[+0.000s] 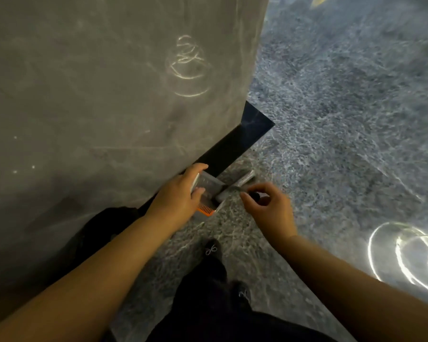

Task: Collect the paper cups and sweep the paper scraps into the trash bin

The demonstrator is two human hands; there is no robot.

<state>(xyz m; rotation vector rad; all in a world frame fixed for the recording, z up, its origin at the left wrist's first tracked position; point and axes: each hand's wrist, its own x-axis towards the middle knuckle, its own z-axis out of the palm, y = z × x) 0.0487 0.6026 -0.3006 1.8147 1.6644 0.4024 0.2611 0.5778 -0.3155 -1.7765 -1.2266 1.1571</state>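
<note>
Left hand (177, 193) grips the dustpan (206, 185) at the wall (109, 95) foot. Right hand (269, 206), just right of the dustpan, pinches the brush (235, 187) handle; brush head lies across the pan mouth. No scraps discernible.

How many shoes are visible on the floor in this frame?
2. One shoe is on the speckled floor below the left hand; the other shoe is lower and further right, partly blurred.

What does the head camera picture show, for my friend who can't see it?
Two hands work low over a speckled floor: the left hand holds a small dustpan with an orange comb edge, and the right hand pinches a dark brush handle. A grey wall stands on the left.
</note>
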